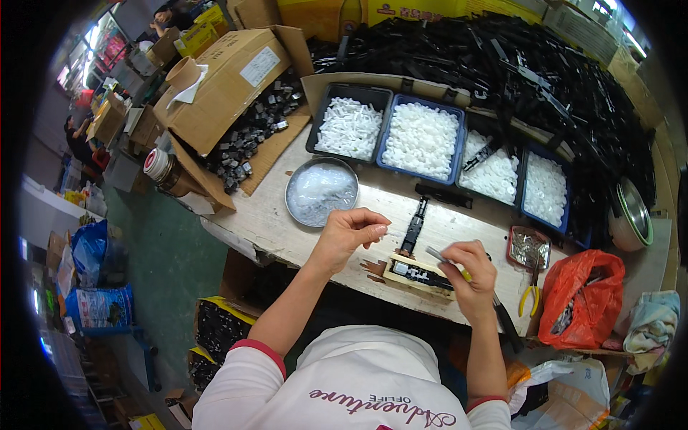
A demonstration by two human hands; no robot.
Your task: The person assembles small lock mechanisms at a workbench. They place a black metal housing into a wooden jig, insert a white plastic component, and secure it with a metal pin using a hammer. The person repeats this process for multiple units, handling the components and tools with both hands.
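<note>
The person's left hand (356, 233) hovered over the pale table (387, 197), its thumb and forefinger pinched together; whether a tiny piece sat between them could not be told. The right hand (469, 272) had its fingers closed around a slim, grey, rod-shaped tool (435, 254), whose tip pointed to the left above a cream-coloured rectangular block (418, 284). The block lay near the table's front edge, between the two hands, with a small silver metal piece (401, 268) and black parts set in its top. Behind it lay a long, narrow black part (414, 226), its near end close against the block; contact could not be made out. A round metal bowl (288, 203) of clear, thin pieces stood beyond the left hand. Farther back, a black tray (340, 157), a wide blue tray (416, 174), a dark tray (487, 198) and a narrower blue tray (543, 220) stood in a row, filled with small white pieces, before a large heap of long black parts (459, 50). Yellow-handled pliers (530, 297) lay right of the right hand, beside a bulging red plastic bag (584, 297).
</note>
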